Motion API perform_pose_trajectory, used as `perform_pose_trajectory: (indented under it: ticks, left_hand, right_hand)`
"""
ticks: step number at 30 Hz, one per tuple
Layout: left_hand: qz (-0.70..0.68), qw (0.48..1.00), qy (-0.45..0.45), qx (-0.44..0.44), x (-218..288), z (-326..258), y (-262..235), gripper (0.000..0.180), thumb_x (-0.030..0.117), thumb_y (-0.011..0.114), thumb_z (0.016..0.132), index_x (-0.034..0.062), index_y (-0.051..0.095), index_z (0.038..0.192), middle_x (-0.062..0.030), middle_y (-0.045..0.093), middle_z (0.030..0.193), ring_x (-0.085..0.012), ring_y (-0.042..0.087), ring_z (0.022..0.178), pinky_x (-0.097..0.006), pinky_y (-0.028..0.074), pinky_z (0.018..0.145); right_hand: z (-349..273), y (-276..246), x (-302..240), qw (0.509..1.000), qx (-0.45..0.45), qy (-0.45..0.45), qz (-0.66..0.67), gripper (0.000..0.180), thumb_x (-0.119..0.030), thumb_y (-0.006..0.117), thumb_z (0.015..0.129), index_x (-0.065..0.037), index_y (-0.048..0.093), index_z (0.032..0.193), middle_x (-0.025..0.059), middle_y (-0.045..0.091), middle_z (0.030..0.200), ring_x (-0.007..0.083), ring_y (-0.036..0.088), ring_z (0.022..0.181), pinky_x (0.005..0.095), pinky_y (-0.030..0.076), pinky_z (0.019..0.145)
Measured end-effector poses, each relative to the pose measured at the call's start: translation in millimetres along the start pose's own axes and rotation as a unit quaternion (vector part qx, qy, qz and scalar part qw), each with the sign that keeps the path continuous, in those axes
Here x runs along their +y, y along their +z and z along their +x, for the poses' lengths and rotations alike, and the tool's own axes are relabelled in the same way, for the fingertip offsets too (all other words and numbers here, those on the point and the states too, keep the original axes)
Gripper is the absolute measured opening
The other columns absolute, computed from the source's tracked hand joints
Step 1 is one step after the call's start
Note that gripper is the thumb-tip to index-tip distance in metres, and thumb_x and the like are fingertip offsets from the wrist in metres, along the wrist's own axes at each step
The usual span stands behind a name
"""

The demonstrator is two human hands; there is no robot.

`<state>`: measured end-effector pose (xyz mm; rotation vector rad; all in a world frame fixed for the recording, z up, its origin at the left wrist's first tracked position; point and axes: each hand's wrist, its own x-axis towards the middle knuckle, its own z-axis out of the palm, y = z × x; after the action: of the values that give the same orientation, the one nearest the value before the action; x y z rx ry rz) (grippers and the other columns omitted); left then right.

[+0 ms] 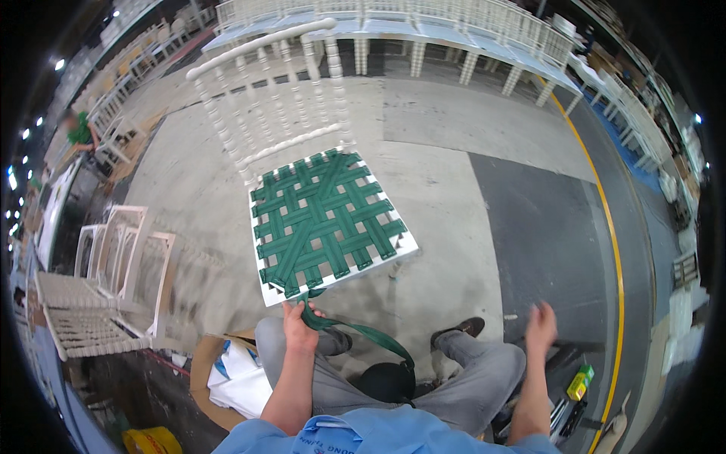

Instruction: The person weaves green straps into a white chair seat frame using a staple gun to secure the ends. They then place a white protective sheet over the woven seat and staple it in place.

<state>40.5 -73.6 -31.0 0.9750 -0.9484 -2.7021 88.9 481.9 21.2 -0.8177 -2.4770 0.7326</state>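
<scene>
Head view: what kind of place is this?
Likely a chair factory or workshop floor. Rows of white chairs line the far side, loose chair frames are stacked at left, and the left hand grips green webbing strap running off a white chair with a woven green seat.

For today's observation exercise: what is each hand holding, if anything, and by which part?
The left hand grips the green strap near the chair seat's front edge. The right hand holds nothing.

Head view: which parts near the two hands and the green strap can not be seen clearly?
- Right hand: blurred, so its fingers cannot be told open or closed.
- Green strap: its lower end is hidden behind the dark roll.
- Left hand: its fingertips are hidden, wrapped around the strap at the white chair.
</scene>
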Motion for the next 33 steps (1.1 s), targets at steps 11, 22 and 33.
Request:
perform_pose_trajectory:
  ticks: [11,22,33]
  left_hand:
    - [0.0,0.999,0.014,0.035,-30.6,43.6,-17.0,0.089,0.003,0.044,0.099,0.035,-0.006,0.166,-0.0097,0.056,0.086,-0.0238,0.057,0.068,-0.048,0.056,0.067]
    - [-0.04,0.994,0.061,0.076,-11.5,55.1,-24.2,0.08,0.008,0.046,0.102,0.0409,0.004,0.16,-0.0078,0.055,0.084,-0.0212,0.056,0.065,-0.046,0.056,0.069]
    - [0.0,0.995,-0.099,-0.011,-31.9,-12.4,-47.7,0.066,0.0,0.039,0.101,0.0281,0.021,0.158,-0.0163,0.058,0.099,-0.0293,0.061,0.08,-0.049,0.058,0.07]
  right_hand:
    - [19.1,350.7,-235.4,0.789,-0.554,0.032,0.265,0.066,-0.049,0.06,0.105,0.003,0.054,0.146,0.0158,0.068,0.133,0.0256,0.062,0.122,0.0398,0.047,0.106]
    - [-115.8,282.3,-156.2,0.873,-0.398,0.036,0.279,0.057,-0.041,0.06,0.107,0.003,0.056,0.142,0.0149,0.068,0.128,0.0207,0.061,0.118,0.036,0.047,0.103]
    - [-190.6,191.9,-63.6,0.764,-0.42,0.298,0.388,0.054,-0.03,0.067,0.103,-0.004,0.052,0.149,0.013,0.066,0.135,0.0255,0.065,0.118,0.0414,0.052,0.101]
